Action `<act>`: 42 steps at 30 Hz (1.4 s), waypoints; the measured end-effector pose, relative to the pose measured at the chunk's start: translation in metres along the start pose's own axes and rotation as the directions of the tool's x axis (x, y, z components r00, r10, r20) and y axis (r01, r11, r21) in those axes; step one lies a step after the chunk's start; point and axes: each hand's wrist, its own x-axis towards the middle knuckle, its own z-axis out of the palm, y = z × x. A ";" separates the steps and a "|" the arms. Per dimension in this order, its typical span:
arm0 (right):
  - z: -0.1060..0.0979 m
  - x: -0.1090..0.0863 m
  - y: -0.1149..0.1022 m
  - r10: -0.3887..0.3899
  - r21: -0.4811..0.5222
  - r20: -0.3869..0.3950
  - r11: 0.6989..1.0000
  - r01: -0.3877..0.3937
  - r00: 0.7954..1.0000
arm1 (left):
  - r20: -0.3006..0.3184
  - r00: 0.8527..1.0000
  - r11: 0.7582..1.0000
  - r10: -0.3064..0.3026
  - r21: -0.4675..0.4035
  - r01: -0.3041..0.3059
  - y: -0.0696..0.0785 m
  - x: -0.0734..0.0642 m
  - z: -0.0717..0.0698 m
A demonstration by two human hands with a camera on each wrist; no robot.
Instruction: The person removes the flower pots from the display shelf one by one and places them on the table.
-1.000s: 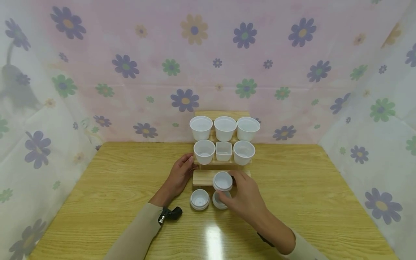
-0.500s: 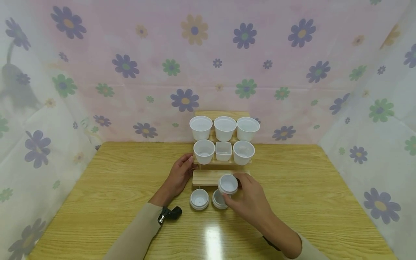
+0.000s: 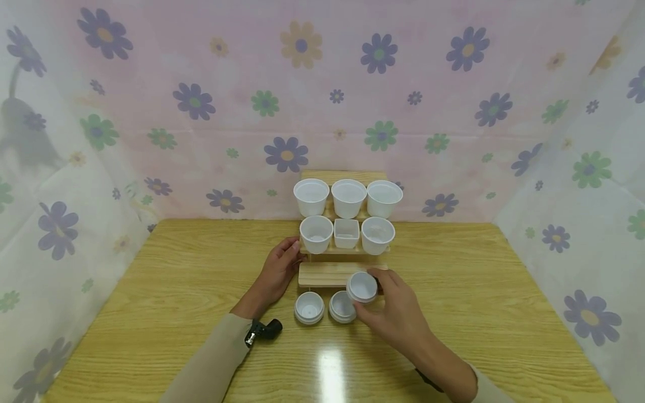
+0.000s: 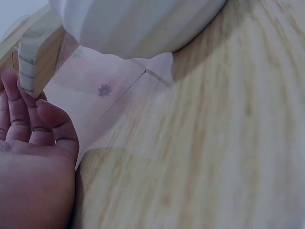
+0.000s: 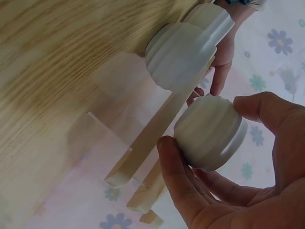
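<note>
1. Head view: held cup (image 3: 362,286) sits left of the right hand (image 3: 400,310), pinched between thumb and fingers, mouth up; round, so no long axis shows.
2. Key relation, by my judgement: cup to lower bar (image 3: 322,274). Bar runs sideways, beyond and left of the right hand; cup overlaps its right part. Touching or apart: can't tell.
3. Right hand is clearly the nearer one to the cup; left hand (image 3: 276,268) grips the stand (image 3: 344,178) at its left edge, holds no cup.
4. Near front cup (image 3: 341,308) is just left of the right thumb, partly behind the held cup; far front cup (image 3: 309,307) further left, before the left hand.
5. Square cup (image 3: 346,233) and other white cups fill the steps beyond both hands.
</note>
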 end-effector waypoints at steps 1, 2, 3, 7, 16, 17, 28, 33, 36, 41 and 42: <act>0.000 -0.001 0.001 0.005 -0.001 0.001 1.000 -0.005 1.000 | 0.000 1.000 1.000 0.000 -0.002 0.000 0.000 0.000 0.000; -0.001 -0.001 0.002 0.010 -0.002 0.001 1.000 -0.010 1.000 | 0.000 1.000 1.000 0.000 -0.004 0.000 0.000 0.000 0.000; -0.001 -0.002 0.003 0.015 -0.003 0.002 1.000 -0.015 1.000 | -0.001 1.000 1.000 0.000 -0.006 0.000 0.000 0.000 0.000; -0.002 -0.005 0.006 0.031 -0.006 0.007 0.999 -0.031 0.999 | -0.001 1.000 1.000 0.000 -0.006 0.000 0.000 0.000 0.001; -0.005 -0.012 0.014 0.020 -0.036 0.003 0.999 -0.020 1.000 | 0.003 1.000 1.000 0.009 -0.003 -0.009 0.000 0.001 0.000; -0.005 -0.012 0.014 0.019 -0.037 0.003 0.999 -0.019 1.000 | 0.001 1.000 1.000 0.009 -0.002 -0.009 0.001 0.001 0.000; -0.006 -0.018 0.016 0.066 -0.063 0.029 0.996 -0.064 0.997 | -0.003 1.000 1.000 0.003 0.004 -0.003 0.001 0.001 0.001; -0.007 -0.021 0.017 0.088 -0.104 0.036 0.991 -0.083 0.995 | -0.004 1.000 1.000 0.001 0.004 -0.001 0.000 0.001 0.001; -0.007 -0.022 0.018 0.106 -0.117 0.052 0.988 -0.099 0.993 | -0.004 1.000 1.000 0.001 0.004 -0.001 0.000 0.000 0.001; -0.006 -0.023 0.020 0.114 -0.123 0.070 0.987 -0.105 0.991 | -0.006 1.000 1.000 0.005 0.003 -0.004 0.001 -0.001 0.001; -0.006 -0.023 0.020 0.113 -0.125 0.071 0.987 -0.104 0.991 | -0.006 1.000 1.000 0.005 0.003 -0.005 0.001 -0.001 0.001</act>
